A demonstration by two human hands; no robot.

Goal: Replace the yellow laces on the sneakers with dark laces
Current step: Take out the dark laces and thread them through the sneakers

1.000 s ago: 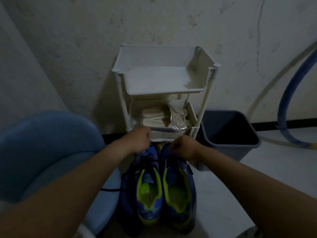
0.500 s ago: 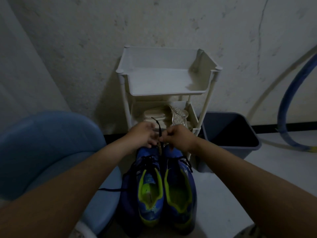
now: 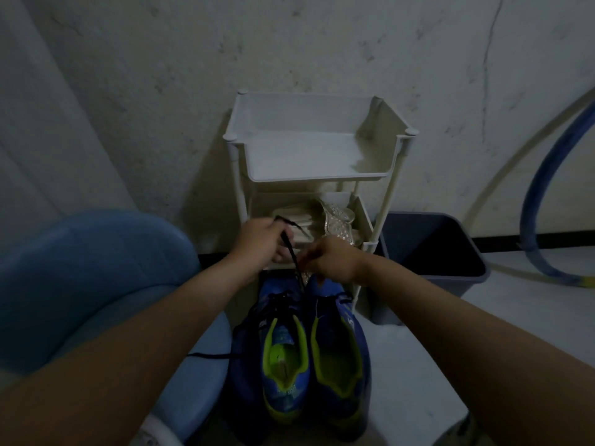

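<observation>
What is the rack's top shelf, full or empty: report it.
Empty: the top shelf shows only bare white floor; the sandals sit one tier below.

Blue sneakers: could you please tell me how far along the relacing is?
No yellow laces show. The left blue lime-lined sneaker already carries dark lacing. In hand: the left hand grips a thin dark lace rising between the toes, the right hand curled beside it. Left: the right sneaker, apparently mostly unlaced.

Two blue fabric sneakers with lime-yellow linings stand side by side on the floor, toes pointing away, openings up. A thin dark shoelace crisscrosses the left one's eyelets. One end rises taut, pinched by the left hand and the right hand.
</observation>
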